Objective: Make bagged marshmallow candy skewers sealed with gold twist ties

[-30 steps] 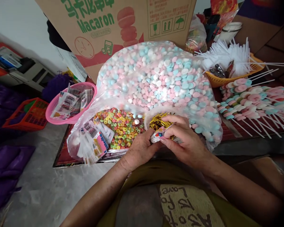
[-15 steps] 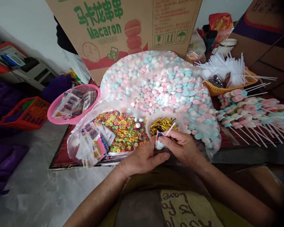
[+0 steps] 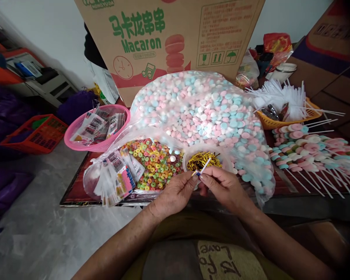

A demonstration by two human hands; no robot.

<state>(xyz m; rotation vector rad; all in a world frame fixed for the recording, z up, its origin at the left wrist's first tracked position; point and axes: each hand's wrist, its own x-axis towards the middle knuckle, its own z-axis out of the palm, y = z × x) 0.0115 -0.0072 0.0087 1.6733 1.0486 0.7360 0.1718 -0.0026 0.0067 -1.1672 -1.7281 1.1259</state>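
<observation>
My left hand (image 3: 176, 194) pinches near the base of a short white stick (image 3: 205, 165), where a thin gold twist tie (image 3: 195, 173) and a bit of blue-printed wrapper show. From the other side, my right hand (image 3: 227, 191) closes thumb and fingers on the wrapper just below the stick. Fingers hide the rest of this wrapped marshmallow skewer. Right behind both hands stands a clear round tub (image 3: 186, 159) of gold twist ties (image 3: 202, 158). Colourful ring candies (image 3: 156, 165) lie to the left, next to fanned printed bags (image 3: 116, 181).
A big clear bag of pastel marshmallows (image 3: 198, 105) fills the table's middle, before a cardboard box (image 3: 181, 23). Marshmallow skewers (image 3: 312, 149) lie at right, below a yellow basket (image 3: 312, 112) of white sticks. At left are a pink basket (image 3: 72, 146) and an orange crate (image 3: 43, 136).
Both hands have drawn together at the wrapper's neck, and the left thumb and finger now pinch there. The marshmallows in the wrapper have gone out of sight. The view has shifted slightly.
</observation>
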